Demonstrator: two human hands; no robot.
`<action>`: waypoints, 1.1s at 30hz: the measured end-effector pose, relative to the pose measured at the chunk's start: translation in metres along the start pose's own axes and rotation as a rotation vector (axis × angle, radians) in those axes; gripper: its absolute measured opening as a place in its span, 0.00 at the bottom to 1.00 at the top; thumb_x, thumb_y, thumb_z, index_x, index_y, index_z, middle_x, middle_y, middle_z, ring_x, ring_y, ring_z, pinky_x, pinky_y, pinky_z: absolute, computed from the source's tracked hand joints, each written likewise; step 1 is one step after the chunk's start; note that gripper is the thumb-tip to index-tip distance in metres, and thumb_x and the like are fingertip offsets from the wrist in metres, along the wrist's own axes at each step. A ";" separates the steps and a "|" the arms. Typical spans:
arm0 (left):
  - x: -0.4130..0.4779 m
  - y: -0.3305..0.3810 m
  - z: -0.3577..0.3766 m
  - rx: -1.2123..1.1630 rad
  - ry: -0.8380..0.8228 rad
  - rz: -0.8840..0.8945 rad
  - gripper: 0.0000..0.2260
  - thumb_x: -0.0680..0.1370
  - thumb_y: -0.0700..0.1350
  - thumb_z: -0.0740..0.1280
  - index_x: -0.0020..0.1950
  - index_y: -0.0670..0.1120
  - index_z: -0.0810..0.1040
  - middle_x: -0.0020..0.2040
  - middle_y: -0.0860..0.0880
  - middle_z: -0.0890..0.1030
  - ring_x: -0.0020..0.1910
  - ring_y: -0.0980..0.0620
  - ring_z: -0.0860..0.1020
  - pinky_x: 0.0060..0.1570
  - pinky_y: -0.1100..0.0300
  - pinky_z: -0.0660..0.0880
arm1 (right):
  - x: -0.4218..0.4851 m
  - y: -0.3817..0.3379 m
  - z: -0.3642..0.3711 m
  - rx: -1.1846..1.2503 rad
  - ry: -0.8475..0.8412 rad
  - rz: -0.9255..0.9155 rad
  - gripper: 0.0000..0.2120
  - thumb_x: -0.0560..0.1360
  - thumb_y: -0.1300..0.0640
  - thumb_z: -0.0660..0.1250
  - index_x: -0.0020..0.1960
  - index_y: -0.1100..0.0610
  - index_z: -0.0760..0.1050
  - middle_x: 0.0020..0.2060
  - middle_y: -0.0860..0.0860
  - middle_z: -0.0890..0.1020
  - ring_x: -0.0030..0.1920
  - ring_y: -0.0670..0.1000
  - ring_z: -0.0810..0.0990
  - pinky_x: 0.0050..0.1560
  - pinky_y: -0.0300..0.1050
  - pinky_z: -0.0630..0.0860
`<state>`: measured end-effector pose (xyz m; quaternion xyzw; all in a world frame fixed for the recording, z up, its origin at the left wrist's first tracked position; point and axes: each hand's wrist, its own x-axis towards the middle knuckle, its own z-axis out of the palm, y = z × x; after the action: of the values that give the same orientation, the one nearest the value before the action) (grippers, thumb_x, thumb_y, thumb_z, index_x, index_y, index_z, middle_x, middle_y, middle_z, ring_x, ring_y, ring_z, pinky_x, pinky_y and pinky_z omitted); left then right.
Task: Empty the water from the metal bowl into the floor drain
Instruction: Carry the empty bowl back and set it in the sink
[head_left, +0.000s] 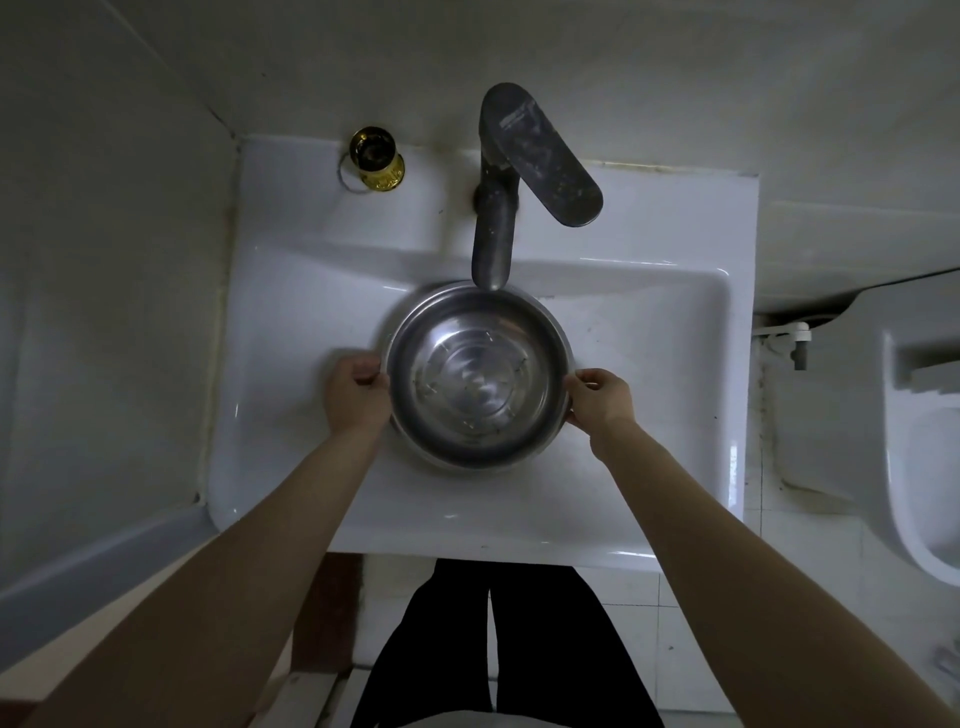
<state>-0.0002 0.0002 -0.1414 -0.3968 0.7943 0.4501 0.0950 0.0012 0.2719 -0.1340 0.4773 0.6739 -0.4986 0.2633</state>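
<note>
A gold-coloured object (375, 158) is set at the back left corner of the sink (291, 291). The metal bowl (478, 374), placed mid-basin beneath the tap (493, 244), is gripped at its left rim by the left hand (356, 392) and at its right rim by the right hand (602, 397). A toilet (914, 467) is seen beyond the sink's right edge.

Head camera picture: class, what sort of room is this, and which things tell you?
Probably a small bathroom: a white washbasin with a tap over it, and seemingly a toilet beside it.
</note>
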 end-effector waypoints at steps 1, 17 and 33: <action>0.000 0.001 -0.001 -0.003 -0.002 -0.008 0.12 0.73 0.30 0.67 0.55 0.40 0.81 0.51 0.44 0.83 0.49 0.48 0.80 0.54 0.59 0.75 | 0.001 0.000 0.000 0.001 -0.001 -0.004 0.06 0.81 0.59 0.67 0.57 0.57 0.79 0.49 0.55 0.83 0.50 0.57 0.83 0.57 0.55 0.84; -0.004 0.002 0.003 -0.007 0.020 -0.043 0.12 0.74 0.31 0.67 0.55 0.40 0.82 0.52 0.42 0.84 0.50 0.47 0.81 0.54 0.58 0.76 | -0.004 -0.002 -0.003 0.000 -0.003 -0.004 0.03 0.82 0.60 0.67 0.54 0.55 0.78 0.49 0.54 0.82 0.49 0.56 0.83 0.57 0.53 0.84; -0.011 0.013 0.000 -0.008 -0.013 -0.073 0.11 0.74 0.34 0.68 0.55 0.41 0.82 0.54 0.42 0.84 0.52 0.45 0.81 0.54 0.60 0.74 | -0.006 -0.001 -0.004 0.000 0.012 0.007 0.09 0.80 0.59 0.68 0.60 0.58 0.80 0.46 0.51 0.83 0.46 0.54 0.84 0.56 0.52 0.84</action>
<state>-0.0016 0.0100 -0.1277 -0.4228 0.7769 0.4523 0.1148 0.0036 0.2733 -0.1268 0.4829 0.6737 -0.4947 0.2611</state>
